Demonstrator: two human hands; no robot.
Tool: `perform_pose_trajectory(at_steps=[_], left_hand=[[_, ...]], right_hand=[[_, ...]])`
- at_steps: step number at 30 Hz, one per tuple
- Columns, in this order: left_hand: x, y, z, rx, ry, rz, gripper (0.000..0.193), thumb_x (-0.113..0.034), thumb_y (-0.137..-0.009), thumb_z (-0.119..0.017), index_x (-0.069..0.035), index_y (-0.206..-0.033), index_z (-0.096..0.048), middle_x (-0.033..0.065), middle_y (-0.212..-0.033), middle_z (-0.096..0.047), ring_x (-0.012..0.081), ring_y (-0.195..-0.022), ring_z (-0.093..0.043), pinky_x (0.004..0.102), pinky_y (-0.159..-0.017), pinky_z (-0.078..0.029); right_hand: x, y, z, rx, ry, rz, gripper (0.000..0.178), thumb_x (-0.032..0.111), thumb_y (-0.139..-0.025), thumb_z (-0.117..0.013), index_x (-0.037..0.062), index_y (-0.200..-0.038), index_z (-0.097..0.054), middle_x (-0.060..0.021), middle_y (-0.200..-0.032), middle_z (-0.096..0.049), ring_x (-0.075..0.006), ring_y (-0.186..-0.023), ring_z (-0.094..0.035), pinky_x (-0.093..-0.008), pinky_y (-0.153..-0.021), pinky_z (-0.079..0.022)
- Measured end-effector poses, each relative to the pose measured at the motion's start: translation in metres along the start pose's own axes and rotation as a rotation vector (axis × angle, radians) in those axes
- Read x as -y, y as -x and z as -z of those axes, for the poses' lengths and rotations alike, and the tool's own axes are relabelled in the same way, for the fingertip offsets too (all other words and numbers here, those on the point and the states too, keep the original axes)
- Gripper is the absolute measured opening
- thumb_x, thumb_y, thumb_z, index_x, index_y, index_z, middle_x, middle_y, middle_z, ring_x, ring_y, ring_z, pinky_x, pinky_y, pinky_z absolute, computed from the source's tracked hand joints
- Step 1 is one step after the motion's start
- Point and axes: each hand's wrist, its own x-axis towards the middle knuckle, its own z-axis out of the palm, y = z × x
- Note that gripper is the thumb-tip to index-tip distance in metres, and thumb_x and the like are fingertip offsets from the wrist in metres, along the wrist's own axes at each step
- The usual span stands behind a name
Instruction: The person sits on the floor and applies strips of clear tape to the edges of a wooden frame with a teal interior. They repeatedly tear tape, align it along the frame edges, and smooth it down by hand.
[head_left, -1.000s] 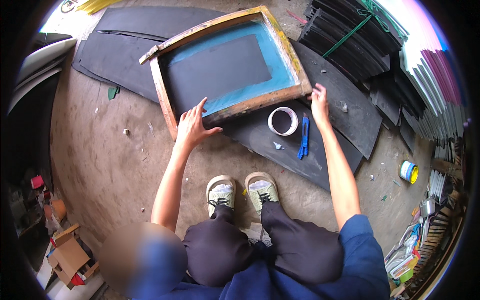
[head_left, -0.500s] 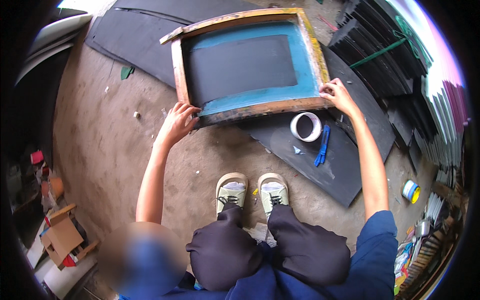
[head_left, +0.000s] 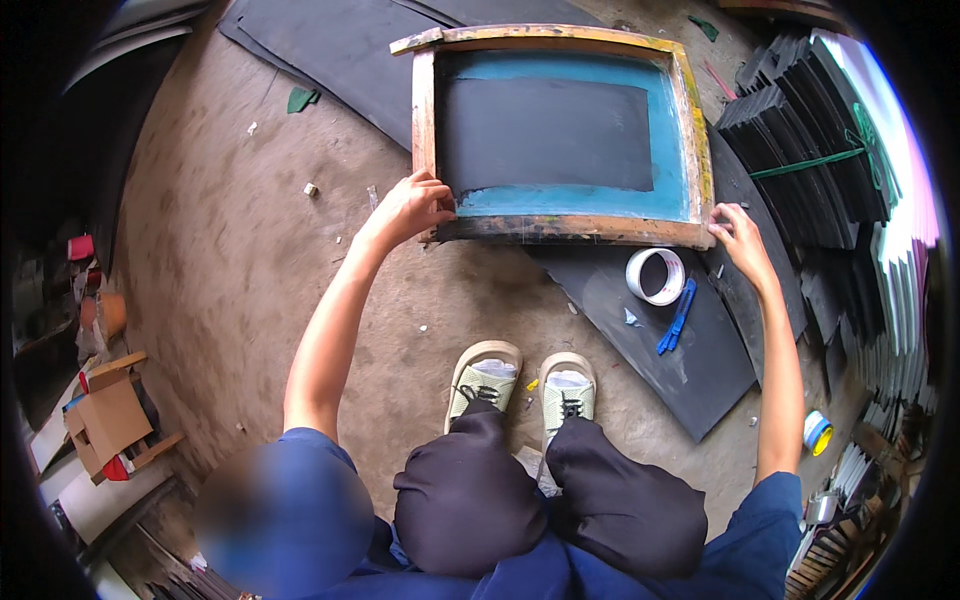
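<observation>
A wooden-framed printing screen (head_left: pixel 560 232) lies on black sheets in front of me. Its mesh is blue-green around a large dark rectangle, and paint stains mark the wood. My left hand (head_left: pixel 408 212) is closed at the near left corner, its fingertips bent over the inner edge of the wood. At the near right corner, my right hand (head_left: pixel 742 240) has its fingers bent against the outer side of the frame. What lies under the screen is mostly hidden.
On the black sheet (head_left: pixel 690 390) near the screen rest a white tape roll (head_left: pixel 655 277) and a blue utility knife (head_left: pixel 677 318). Stacked dark sheets (head_left: pixel 790 150) tied with green cord stand at right. A cardboard box (head_left: pixel 110 415) sits at left, a small tin (head_left: pixel 817 432) at right.
The whole view has shifted, so the screen appears farther right. My right hand has slid from the top of the near right corner to its outer side. My left hand stays at its corner.
</observation>
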Motion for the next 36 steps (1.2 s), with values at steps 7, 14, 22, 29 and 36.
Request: perform_pose_trajectory(at_steps=[7, 14, 22, 29, 36], left_hand=[[0.000, 0.019, -0.010, -0.121, 0.099, -0.077, 0.018, -0.012, -0.073, -0.066, -0.002, -0.080, -0.053, 0.0118, -0.079, -0.056, 0.0280, -0.083, -0.055, 0.0361, -0.073, -0.046], [-0.022, 0.050, -0.011, -0.208, 0.061, -0.036, 0.019, -0.011, -0.076, -0.063, -0.001, -0.084, -0.049, 0.0139, -0.082, -0.053, 0.0299, -0.083, -0.055, 0.0371, -0.073, -0.046], [-0.052, 0.071, 0.041, -0.149, 0.253, 0.052, 0.013, -0.013, -0.081, -0.062, -0.004, -0.090, -0.059, 0.0082, -0.081, -0.058, 0.0177, -0.072, -0.057, 0.0308, -0.066, -0.046], [-0.031, 0.033, 0.067, 0.131, 0.339, 0.312, 0.021, -0.021, -0.077, -0.067, -0.005, -0.090, -0.063, 0.0065, -0.079, -0.064, 0.0146, -0.066, -0.056, 0.0289, -0.063, -0.045], [-0.002, 0.001, 0.019, 0.146, 0.260, 0.343, 0.022, -0.022, -0.075, -0.068, -0.002, -0.084, -0.065, 0.0133, -0.076, -0.065, 0.0227, -0.070, -0.062, 0.0345, -0.066, -0.048]], right_hand=[[0.040, 0.023, 0.016, -0.043, 0.265, 0.042, 0.013, 0.012, -0.079, -0.058, 0.0014, -0.085, -0.054, -0.0104, -0.083, -0.057, -0.0265, -0.084, -0.052, -0.0360, -0.076, -0.041], [0.065, 0.056, 0.024, -0.145, 0.404, -0.026, 0.012, 0.018, -0.078, -0.059, 0.0078, -0.083, -0.057, -0.0033, -0.084, -0.059, -0.0222, -0.087, -0.050, -0.0402, -0.084, -0.034], [0.068, 0.072, 0.048, -0.227, 0.284, -0.064, 0.015, 0.021, -0.076, -0.062, 0.0079, -0.083, -0.063, -0.0042, -0.078, -0.058, -0.0206, -0.077, -0.052, -0.0369, -0.077, -0.040], [0.050, 0.003, 0.049, 0.046, 0.245, -0.194, 0.019, 0.023, -0.073, -0.065, 0.0085, -0.085, -0.067, -0.0096, -0.087, -0.066, -0.0225, -0.089, -0.062, -0.0374, -0.075, -0.044], [0.009, -0.032, 0.000, 0.048, 0.392, -0.175, 0.021, 0.024, -0.072, -0.066, 0.0067, -0.082, -0.068, -0.0092, -0.079, -0.067, -0.0228, -0.077, -0.064, -0.0406, -0.071, -0.046]])
